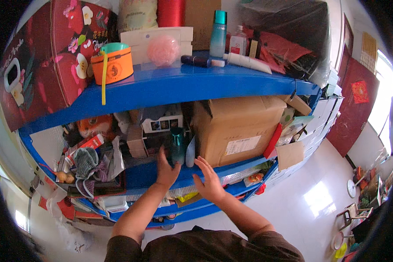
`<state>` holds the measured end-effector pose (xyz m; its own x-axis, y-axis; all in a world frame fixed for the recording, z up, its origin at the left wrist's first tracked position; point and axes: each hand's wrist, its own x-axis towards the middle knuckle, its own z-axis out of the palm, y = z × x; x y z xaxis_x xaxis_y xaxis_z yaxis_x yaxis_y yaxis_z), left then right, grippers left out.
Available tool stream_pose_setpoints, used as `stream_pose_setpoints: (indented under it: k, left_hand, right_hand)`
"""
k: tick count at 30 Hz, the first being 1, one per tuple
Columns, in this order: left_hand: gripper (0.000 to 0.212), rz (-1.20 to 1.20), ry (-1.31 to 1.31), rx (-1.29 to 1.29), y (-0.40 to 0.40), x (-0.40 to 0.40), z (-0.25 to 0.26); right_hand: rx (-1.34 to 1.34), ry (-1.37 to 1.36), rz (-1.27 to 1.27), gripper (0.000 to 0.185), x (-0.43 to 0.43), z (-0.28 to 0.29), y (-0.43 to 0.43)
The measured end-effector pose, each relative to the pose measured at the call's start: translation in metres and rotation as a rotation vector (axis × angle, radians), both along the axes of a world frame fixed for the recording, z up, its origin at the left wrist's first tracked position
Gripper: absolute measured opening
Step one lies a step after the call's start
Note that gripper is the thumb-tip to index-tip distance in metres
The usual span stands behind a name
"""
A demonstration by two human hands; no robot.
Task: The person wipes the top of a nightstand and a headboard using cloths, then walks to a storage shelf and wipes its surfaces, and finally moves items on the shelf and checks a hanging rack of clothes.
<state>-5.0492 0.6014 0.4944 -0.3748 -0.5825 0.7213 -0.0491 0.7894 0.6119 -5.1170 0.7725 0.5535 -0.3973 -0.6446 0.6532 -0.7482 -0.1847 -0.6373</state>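
On the middle tier of the blue shelf (144, 178) stands a dark teal bottle (177, 147). My left hand (167, 172) is at the bottle's lower left, its thumb and fingers apart; the thumb overlaps the bottle's base in view, and whether it touches is unclear. Just right of the bottle, a slim light-blue item (190, 153) stands upright. Close to that item, my right hand (211, 183) has its fingers spread and holds nothing. A large cardboard box (239, 126) fills the shelf to the right. Small boxes (162, 124) sit behind the bottle on the left.
An orange container (113, 67), a pink bath puff (163, 50), a teal-capped bottle (218, 36) and a white tube (247, 62) occupy the top shelf. Left on the middle tier is a tray of knitted items (86, 162) beside an orange plush toy (95, 125). A red door (353, 104) stands right.
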Motion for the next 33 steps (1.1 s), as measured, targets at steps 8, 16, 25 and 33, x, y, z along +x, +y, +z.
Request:
stream_pose_setpoints:
  k: [8,16,25,33]
  left_hand:
    - [0.056,0.022,-0.016,-0.229,0.034,0.044,0.043]
    - [0.031,-0.300,0.113,-0.713,0.073,0.052,0.193]
    - [0.040,-0.004,-0.291,-0.945,0.036,-0.013,0.365]
    - [0.050,0.090,-1.028,-0.897,0.055,-0.051,0.397]
  right_hand:
    - [-0.361,0.544,-0.331,0.026,-0.076,0.231,0.049]
    - [0.319,0.553,-0.468,0.037,-0.152,0.291,0.011]
    - [0.235,0.499,-0.336,0.035,-0.153,0.290,0.004]
    - [0.093,0.462,-0.344,0.034,-0.159,0.282,0.009]
